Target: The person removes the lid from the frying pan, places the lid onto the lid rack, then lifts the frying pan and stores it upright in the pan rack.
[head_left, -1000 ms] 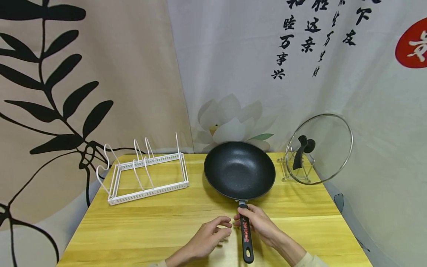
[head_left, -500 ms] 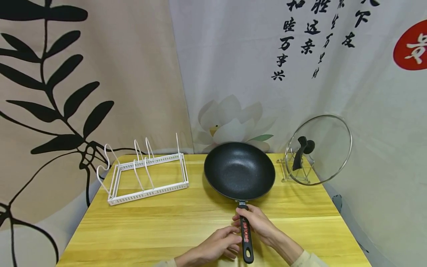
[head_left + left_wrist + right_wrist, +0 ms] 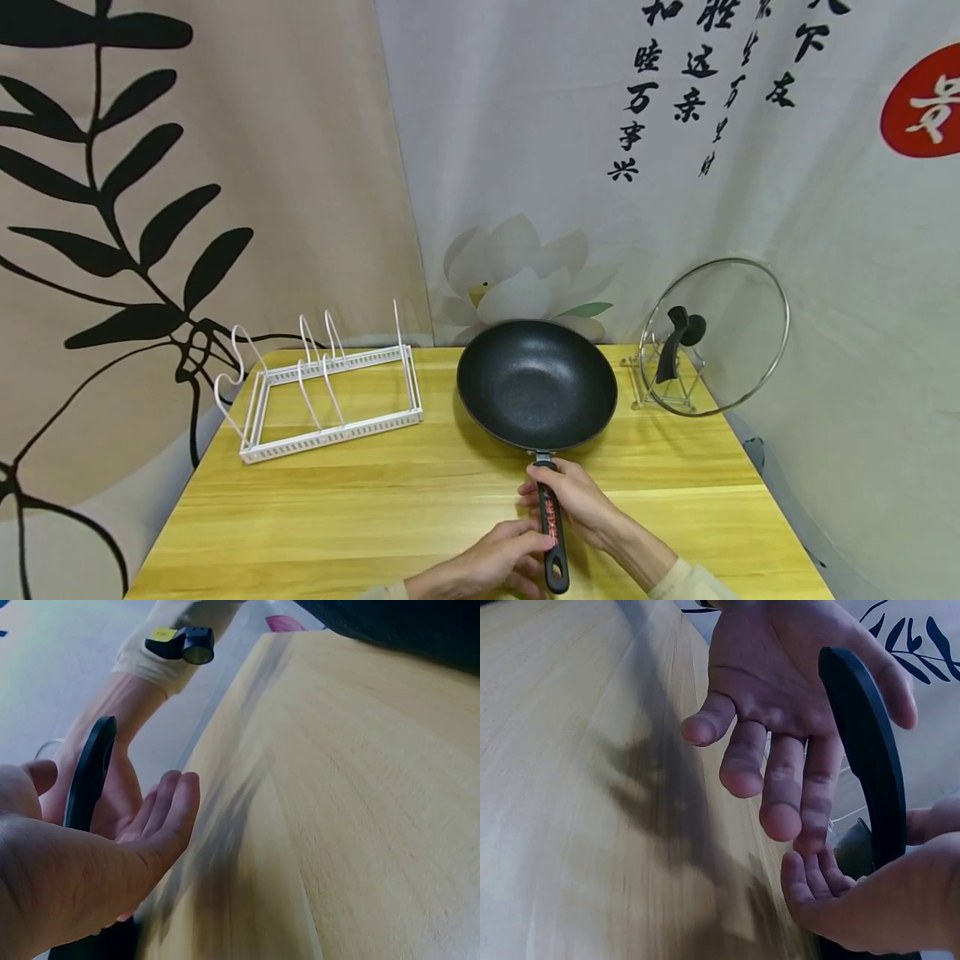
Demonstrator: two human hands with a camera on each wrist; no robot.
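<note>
A black frying pan (image 3: 536,383) is at the middle of the wooden table, its handle (image 3: 553,533) pointing towards me. My right hand (image 3: 581,500) holds that handle close to the pan, thumb on top and fingers underneath. Left of the handle's lower end is my left hand (image 3: 498,557), its thumb at the handle's edge; whether it touches cannot be told. In the right wrist view the left hand (image 3: 780,682) shows its palm, fingers spread and fairly straight, beside the black handle (image 3: 866,750). The left wrist view has the handle (image 3: 88,776) between both hands.
A white rack (image 3: 337,431) with upright wire loops stands at the back left of the table. At the back right, a glass lid (image 3: 697,329) with a black knob leans upright in a small wire stand (image 3: 636,379). A printed cloth (image 3: 315,167) hangs behind.
My left hand has moved right and slightly down, from beside the handle to its edge. The right hand keeps its grip, and the pan stays in place.
</note>
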